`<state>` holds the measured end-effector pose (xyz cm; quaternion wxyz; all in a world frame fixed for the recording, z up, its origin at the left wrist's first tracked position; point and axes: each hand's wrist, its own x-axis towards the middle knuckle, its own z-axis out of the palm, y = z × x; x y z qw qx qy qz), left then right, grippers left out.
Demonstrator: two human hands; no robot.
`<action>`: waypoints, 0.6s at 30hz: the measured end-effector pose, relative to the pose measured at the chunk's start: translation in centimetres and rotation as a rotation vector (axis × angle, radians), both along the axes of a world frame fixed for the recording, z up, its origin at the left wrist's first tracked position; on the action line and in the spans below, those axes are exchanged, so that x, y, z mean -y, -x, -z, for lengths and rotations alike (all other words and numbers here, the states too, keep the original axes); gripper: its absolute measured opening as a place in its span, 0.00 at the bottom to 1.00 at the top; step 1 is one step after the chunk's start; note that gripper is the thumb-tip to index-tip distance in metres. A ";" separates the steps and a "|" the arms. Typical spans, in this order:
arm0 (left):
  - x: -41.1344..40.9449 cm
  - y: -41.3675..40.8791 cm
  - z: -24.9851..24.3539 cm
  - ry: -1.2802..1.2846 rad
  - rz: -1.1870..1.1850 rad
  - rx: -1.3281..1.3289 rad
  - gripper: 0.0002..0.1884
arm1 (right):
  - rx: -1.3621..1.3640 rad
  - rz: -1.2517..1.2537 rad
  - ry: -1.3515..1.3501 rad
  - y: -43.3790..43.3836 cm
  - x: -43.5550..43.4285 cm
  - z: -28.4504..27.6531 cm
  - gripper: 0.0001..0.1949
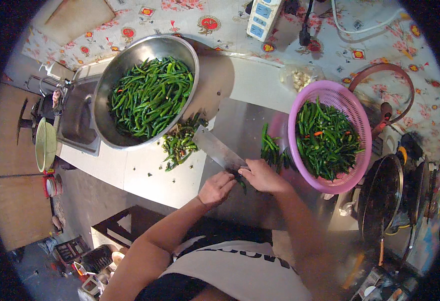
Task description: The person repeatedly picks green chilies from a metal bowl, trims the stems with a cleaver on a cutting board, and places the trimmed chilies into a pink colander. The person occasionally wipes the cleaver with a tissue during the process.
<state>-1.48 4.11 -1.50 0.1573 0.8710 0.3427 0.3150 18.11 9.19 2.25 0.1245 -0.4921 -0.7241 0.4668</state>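
My right hand (264, 176) grips the handle of a broad-bladed cleaver (218, 147), whose blade points to the upper left over a metal board (239, 116). Close beside the blade, my left hand (217, 189) has its fingers curled down on the board; part of a green chili pepper (242, 184) shows by its fingertips, the rest hidden. Cut chili stem ends (180, 145) lie heaped at the board's left edge. Several whole green chilies (269, 146) rest on the board's right side, near a pink plastic colander (366, 150) filled with green chilies (325, 139) and a few orange ones.
A large steel bowl (101, 129) of green chilies (152, 99) stands at the back left, next to a sink (79, 113). Behind the colander sits a plastic bag of garlic (299, 79). Frying pans (380, 195) stand at the right. A power strip (263, 19) is at the wall.
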 end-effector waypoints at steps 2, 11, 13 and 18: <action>-0.2 -0.1 -0.1 -0.020 0.018 0.009 0.13 | -0.009 -0.009 -0.024 -0.3 0.0 0.4 0.15; -0.2 -0.3 0.3 -0.021 0.023 0.055 0.13 | 0.049 0.160 0.071 -0.7 2.7 0.3 0.15; -0.2 -0.3 0.2 -0.009 0.021 0.050 0.13 | 0.033 0.238 0.080 -0.6 3.7 0.4 0.15; -0.2 -0.2 0.4 -0.027 0.020 0.052 0.13 | -0.053 0.411 -0.038 -0.3 6.0 1.0 0.16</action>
